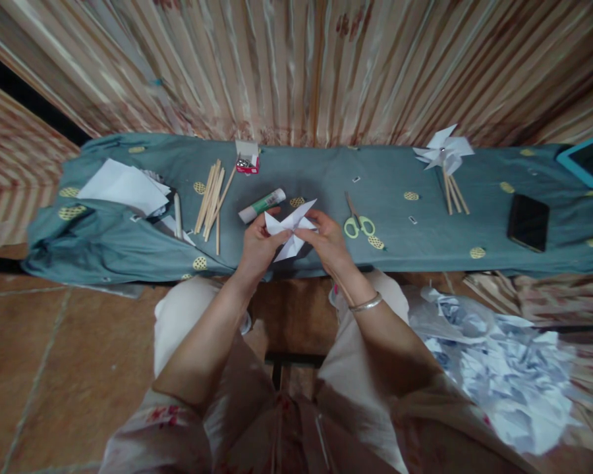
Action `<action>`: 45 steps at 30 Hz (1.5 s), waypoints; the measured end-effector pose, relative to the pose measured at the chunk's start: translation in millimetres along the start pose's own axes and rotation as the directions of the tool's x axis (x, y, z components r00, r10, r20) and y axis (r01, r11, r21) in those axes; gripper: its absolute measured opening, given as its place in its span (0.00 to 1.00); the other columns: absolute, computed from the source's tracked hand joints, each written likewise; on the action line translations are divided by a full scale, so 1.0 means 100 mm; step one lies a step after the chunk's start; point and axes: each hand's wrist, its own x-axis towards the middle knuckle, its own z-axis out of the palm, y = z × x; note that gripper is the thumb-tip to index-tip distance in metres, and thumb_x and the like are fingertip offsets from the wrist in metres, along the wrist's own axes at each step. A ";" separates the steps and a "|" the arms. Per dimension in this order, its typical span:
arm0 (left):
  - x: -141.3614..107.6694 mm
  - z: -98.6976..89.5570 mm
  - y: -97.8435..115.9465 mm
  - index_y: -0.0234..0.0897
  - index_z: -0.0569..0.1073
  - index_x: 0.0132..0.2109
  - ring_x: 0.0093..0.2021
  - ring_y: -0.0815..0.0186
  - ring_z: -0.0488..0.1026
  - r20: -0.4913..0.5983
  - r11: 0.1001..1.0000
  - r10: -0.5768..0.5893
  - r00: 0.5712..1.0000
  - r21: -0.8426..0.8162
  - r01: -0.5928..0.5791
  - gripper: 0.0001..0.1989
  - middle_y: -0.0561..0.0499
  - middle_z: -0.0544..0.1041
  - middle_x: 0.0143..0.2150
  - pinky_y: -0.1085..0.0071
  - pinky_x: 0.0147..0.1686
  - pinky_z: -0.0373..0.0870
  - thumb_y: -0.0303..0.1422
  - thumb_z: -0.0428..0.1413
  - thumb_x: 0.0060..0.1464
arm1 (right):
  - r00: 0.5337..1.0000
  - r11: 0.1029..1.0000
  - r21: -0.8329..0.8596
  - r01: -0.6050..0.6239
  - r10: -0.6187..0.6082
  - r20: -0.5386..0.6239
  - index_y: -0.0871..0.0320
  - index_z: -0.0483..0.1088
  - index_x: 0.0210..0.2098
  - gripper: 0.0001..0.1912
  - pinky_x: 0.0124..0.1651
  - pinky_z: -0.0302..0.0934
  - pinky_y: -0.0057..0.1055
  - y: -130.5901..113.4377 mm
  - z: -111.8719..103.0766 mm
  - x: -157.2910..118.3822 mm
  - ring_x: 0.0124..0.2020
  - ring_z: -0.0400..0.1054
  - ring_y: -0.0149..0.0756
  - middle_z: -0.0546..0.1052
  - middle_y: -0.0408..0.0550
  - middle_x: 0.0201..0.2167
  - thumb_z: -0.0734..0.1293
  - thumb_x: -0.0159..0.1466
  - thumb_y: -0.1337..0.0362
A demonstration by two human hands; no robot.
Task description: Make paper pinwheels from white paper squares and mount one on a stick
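Observation:
A white paper pinwheel [292, 245] with folded, pointed blades is held over the near edge of the cloth-covered table. My left hand [261, 242] grips its left side, thumb pressed near the middle. From the right, my right hand [327, 238] pinches it, its thumb also at the centre. No stick shows on this pinwheel. Just behind my left hand lies a glue stick [262, 205]. Green-handled scissors [358, 220] rest to the right of my right hand.
Wooden sticks [211, 201], a small red box of pins [248, 158], a pencil-like white stick [178, 215] and paper sheets [123, 187] lie left. Finished pinwheels [443, 153] on sticks, a black phone [528, 222] and a blue-framed device [588, 161] lie right. Scrap paper [514, 375] fills a bag below.

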 end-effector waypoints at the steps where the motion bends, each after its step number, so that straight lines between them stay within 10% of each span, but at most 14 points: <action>1: 0.00 0.00 0.00 0.35 0.75 0.44 0.28 0.67 0.74 -0.001 1.000 0.008 1.000 -0.004 -0.008 0.28 0.57 0.76 0.27 0.71 0.32 0.70 0.30 0.72 0.30 | 1.000 1.000 0.002 0.001 -0.001 -0.004 0.55 0.70 0.44 0.26 0.42 0.71 0.38 0.00 0.00 0.00 0.34 0.76 0.39 0.81 0.45 0.34 0.77 0.47 0.57; 45: 0.12 0.00 0.00 0.33 0.75 0.42 0.28 0.68 0.74 -0.120 0.996 -0.069 0.990 -0.061 0.062 0.29 0.55 0.79 0.30 0.71 0.33 0.70 0.32 0.70 0.26 | 0.992 0.997 0.071 0.020 -0.011 -0.124 0.56 0.72 0.42 0.23 0.37 0.66 0.31 0.07 0.07 0.09 0.30 0.73 0.34 0.80 0.41 0.27 0.75 0.47 0.56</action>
